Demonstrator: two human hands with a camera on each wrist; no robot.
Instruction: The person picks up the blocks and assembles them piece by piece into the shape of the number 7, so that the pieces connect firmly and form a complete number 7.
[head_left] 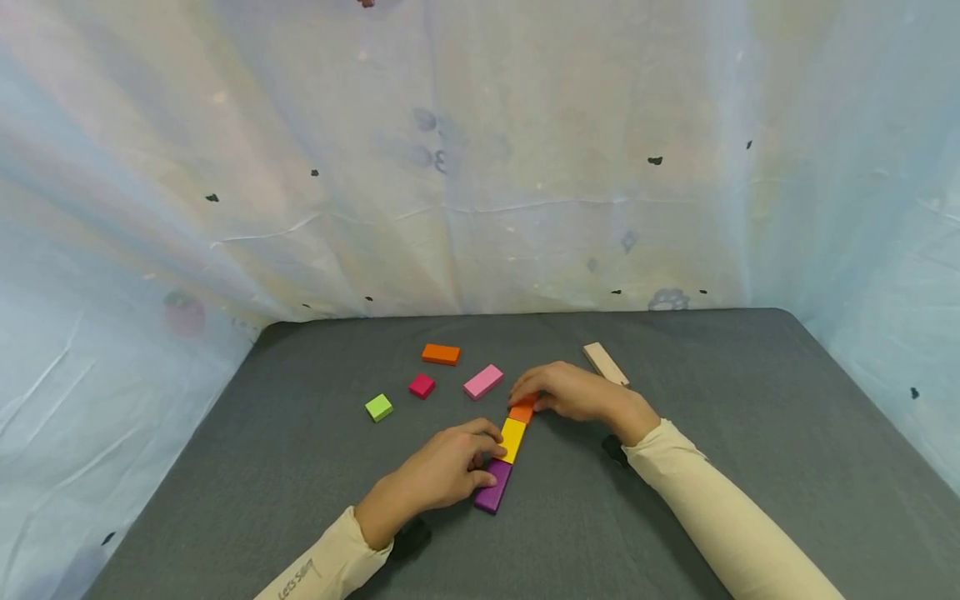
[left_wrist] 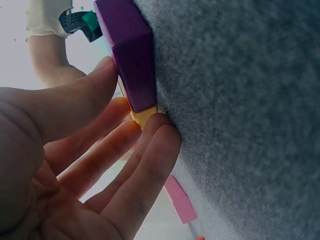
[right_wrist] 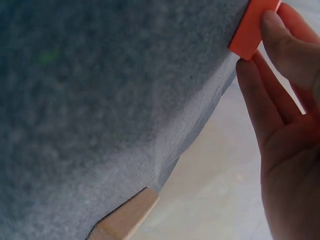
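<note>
A purple block (head_left: 492, 487), a yellow block (head_left: 512, 439) and an orange block (head_left: 522, 408) lie end to end in a slanting row on the grey cloth. With its thumb at the purple block and fingertips at the yellow one, my left hand (head_left: 448, 467) touches the row's left side. In the left wrist view the purple block (left_wrist: 131, 55) stands large beside the thumb, its fingers loosely bent. My right hand (head_left: 570, 392) pinches the orange block at the row's far end; the right wrist view shows thumb and fingers about that orange block (right_wrist: 252, 30).
Left of the row's far end lie a pink block (head_left: 483, 382), a red block (head_left: 422, 386), a lime green block (head_left: 378, 407) and another orange block (head_left: 441, 354). A plain wooden block (head_left: 606, 363) lies beyond my right hand. Pale sheeting (head_left: 480, 250) hangs behind the table.
</note>
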